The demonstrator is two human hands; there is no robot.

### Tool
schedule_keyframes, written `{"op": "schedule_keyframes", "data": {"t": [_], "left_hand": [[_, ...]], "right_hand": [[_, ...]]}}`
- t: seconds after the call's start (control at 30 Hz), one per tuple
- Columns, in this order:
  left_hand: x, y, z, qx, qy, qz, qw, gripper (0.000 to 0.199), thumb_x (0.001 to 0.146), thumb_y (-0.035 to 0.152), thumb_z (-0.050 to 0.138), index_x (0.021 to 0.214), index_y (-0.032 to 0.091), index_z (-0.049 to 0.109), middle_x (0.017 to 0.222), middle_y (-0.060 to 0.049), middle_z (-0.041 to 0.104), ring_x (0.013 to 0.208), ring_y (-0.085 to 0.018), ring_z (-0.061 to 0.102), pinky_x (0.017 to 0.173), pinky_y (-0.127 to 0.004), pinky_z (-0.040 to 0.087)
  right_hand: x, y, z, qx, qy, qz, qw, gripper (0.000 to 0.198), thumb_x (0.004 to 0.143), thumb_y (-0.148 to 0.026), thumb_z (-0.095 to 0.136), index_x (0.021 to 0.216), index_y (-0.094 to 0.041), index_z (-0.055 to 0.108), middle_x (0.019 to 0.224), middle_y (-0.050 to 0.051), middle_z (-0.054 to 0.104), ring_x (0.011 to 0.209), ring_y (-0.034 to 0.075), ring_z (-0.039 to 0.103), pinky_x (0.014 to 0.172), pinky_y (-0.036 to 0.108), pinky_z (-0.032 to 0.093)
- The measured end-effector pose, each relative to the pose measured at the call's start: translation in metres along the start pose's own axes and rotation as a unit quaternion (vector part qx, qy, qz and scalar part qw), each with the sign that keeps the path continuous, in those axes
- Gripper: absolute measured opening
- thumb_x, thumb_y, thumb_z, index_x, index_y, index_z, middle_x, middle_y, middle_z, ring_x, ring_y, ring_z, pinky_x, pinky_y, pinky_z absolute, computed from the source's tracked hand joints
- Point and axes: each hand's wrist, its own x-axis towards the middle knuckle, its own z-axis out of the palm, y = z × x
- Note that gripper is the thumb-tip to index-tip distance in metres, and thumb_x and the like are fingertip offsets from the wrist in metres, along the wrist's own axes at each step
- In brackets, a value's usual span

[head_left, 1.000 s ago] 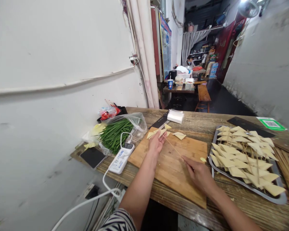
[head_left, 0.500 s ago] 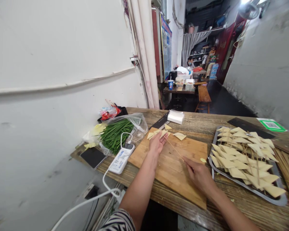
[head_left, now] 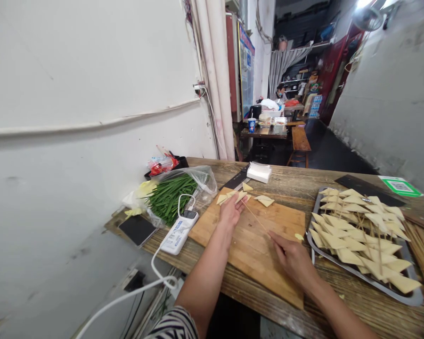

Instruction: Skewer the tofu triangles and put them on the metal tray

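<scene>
My right hand grips a thin bamboo skewer near its lower end, fingers pinched. The skewer slants up and left across a wooden cutting board. At its far tip, my left hand holds a pale yellow triangular tofu slice, fingers partly curled. Whether the tip has pierced the slice I cannot tell. Beside that hand lie more triangular slices on the board. To the right, a metal tray carries many skewered triangles, piled in rows.
Loose skewers lie right of the tray. Behind the board are a dark-handled knife and a white box. Bagged green chives, a white power bank with its cable and a phone sit left. A person sits far back.
The camera view has shifted slightly. Both hands and the skewer keep nearly the same place over the board.
</scene>
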Motion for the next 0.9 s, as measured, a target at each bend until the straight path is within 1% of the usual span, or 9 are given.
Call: {"op": "schedule_keyframes", "data": {"t": [0.17, 0.4, 0.67, 0.9], "left_hand": [[0.0004, -0.0001, 0.0000, -0.002, -0.001, 0.002, 1.000, 0.012, 0.074, 0.015, 0.060, 0.082, 0.007, 0.058, 0.077, -0.014, 0.067, 0.072, -0.020, 0.065, 0.068, -0.029, 0.052], [0.0001, -0.0003, 0.0006, -0.001, 0.008, -0.001, 1.000, 0.012, 0.073, 0.015, 0.061, 0.082, 0.008, 0.058, 0.080, -0.014, 0.067, 0.073, -0.020, 0.065, 0.068, -0.029, 0.052], [-0.0020, -0.0008, 0.0013, 0.009, 0.002, 0.003, 1.000, 0.010, 0.074, 0.015, 0.060, 0.081, 0.008, 0.057, 0.078, -0.014, 0.067, 0.073, -0.020, 0.065, 0.069, -0.030, 0.052], [-0.0020, -0.0019, 0.0013, 0.032, -0.010, -0.013, 0.999, 0.010, 0.073, 0.015, 0.060, 0.081, 0.009, 0.057, 0.079, -0.013, 0.067, 0.073, -0.018, 0.065, 0.069, -0.028, 0.051]], "right_hand": [[-0.0010, 0.0002, -0.0006, 0.000, -0.002, 0.003, 1.000, 0.036, 0.084, -0.020, 0.036, 0.108, -0.013, 0.062, 0.097, 0.009, 0.066, 0.081, 0.019, 0.066, 0.067, 0.024, 0.051], [-0.0014, 0.0021, 0.0007, -0.019, -0.011, 0.005, 1.000, 0.035, 0.084, -0.021, 0.036, 0.109, -0.015, 0.061, 0.096, 0.008, 0.067, 0.078, 0.018, 0.066, 0.064, 0.022, 0.051], [-0.0007, 0.0003, 0.0004, -0.019, -0.002, 0.000, 1.000, 0.037, 0.083, -0.019, 0.035, 0.107, -0.013, 0.062, 0.092, 0.008, 0.068, 0.074, 0.019, 0.067, 0.061, 0.023, 0.051], [-0.0006, 0.0003, 0.0005, -0.016, 0.004, 0.001, 1.000, 0.037, 0.083, -0.019, 0.035, 0.107, -0.013, 0.062, 0.093, 0.008, 0.068, 0.075, 0.018, 0.067, 0.062, 0.022, 0.051]]}}
